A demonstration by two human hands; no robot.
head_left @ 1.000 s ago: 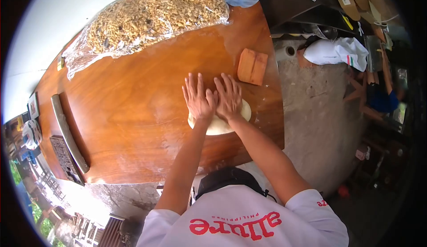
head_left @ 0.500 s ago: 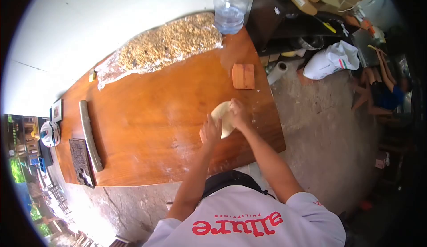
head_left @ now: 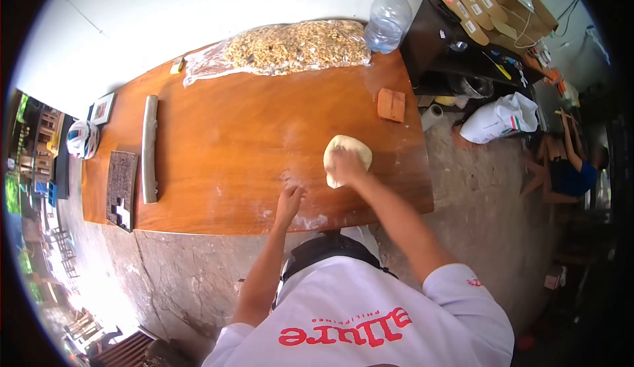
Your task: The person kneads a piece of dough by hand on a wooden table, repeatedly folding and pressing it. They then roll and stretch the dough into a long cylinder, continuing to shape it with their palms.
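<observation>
Right now, dough [head_left: 348,152] under right grip [head_left: 345,164].

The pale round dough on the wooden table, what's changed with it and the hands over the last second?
A second ago both hands pressed the pale round dough flat. Then they lifted and folded it. Now the left hand has let go and rests on the floured brown wooden table, while the right hand alone presses the dough. The small orange wooden block, the clear bag of nuts and the long grey bar lie as before.
</observation>
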